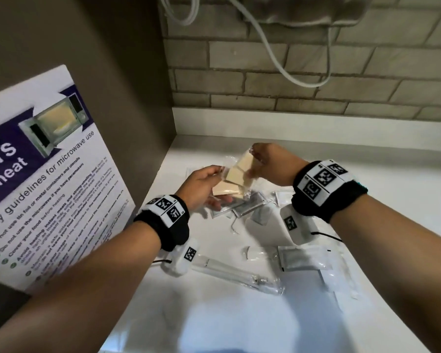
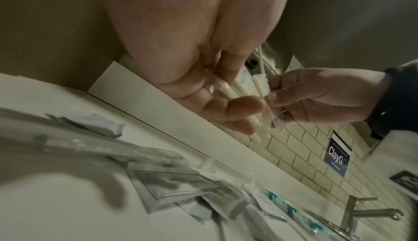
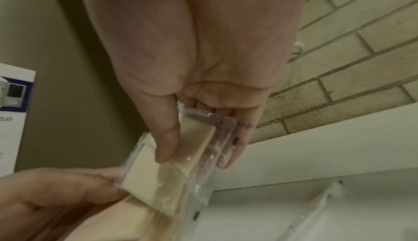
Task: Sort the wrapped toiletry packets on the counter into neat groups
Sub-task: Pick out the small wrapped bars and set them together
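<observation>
Both hands hold up cream soap bars in clear wrappers (image 1: 236, 174) above the white counter (image 1: 214, 314). My left hand (image 1: 206, 187) grips the lower bars from the left, fingers curled under them. My right hand (image 1: 265, 164) pinches the top bar (image 3: 194, 143) between thumb and fingers. In the left wrist view the wrapped bars (image 2: 260, 91) show edge-on between both hands. Below the hands, silver foil sachets (image 1: 239, 206) lie in a loose pile. A long clear-wrapped toothbrush (image 1: 234, 273) lies near the left wrist, and a white sachet (image 1: 298, 258) lies to its right.
A laminated microwave notice (image 1: 46, 189) leans on the brown wall at left. A brick-tile wall (image 1: 316, 72) with white cables (image 1: 285, 70) stands behind the counter. A tap (image 2: 361, 214) and blue-printed packets (image 2: 294, 207) show in the left wrist view.
</observation>
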A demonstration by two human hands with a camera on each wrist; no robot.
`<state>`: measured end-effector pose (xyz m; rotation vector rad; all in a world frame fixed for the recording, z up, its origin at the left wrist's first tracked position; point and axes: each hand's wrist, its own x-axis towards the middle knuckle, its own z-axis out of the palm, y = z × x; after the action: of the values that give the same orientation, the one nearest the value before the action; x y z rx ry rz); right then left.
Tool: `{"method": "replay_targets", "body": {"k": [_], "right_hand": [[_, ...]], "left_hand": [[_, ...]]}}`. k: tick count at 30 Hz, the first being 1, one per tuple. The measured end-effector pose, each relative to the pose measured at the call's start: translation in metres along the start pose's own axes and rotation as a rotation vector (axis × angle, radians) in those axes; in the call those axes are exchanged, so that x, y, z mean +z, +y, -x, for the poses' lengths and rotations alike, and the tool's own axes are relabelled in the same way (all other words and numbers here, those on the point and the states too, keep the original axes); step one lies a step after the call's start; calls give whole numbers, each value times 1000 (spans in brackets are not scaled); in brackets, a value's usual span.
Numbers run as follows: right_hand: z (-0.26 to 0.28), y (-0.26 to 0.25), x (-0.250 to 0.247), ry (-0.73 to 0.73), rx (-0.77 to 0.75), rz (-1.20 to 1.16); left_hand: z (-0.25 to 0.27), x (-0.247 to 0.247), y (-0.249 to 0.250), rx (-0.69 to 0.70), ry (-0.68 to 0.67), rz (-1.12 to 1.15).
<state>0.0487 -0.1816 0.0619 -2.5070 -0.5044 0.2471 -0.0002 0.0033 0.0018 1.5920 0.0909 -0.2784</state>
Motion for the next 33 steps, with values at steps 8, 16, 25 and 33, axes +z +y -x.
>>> {"method": "replay_targets", "body": {"k": [8,16,25,33], "right_hand": [[9,13,-14,89,-22,35],[17,26,-20,-97,13,-56],[22,39,-19,-12,35,59],[28,43,-28,-63,-37,39]], "left_hand": [[-11,22,1,-72,15,100],[-11,44,16,-100,-33,132],[-19,65,10,-84,-126,83],[-20,66,14,-52,-73,138]]}}
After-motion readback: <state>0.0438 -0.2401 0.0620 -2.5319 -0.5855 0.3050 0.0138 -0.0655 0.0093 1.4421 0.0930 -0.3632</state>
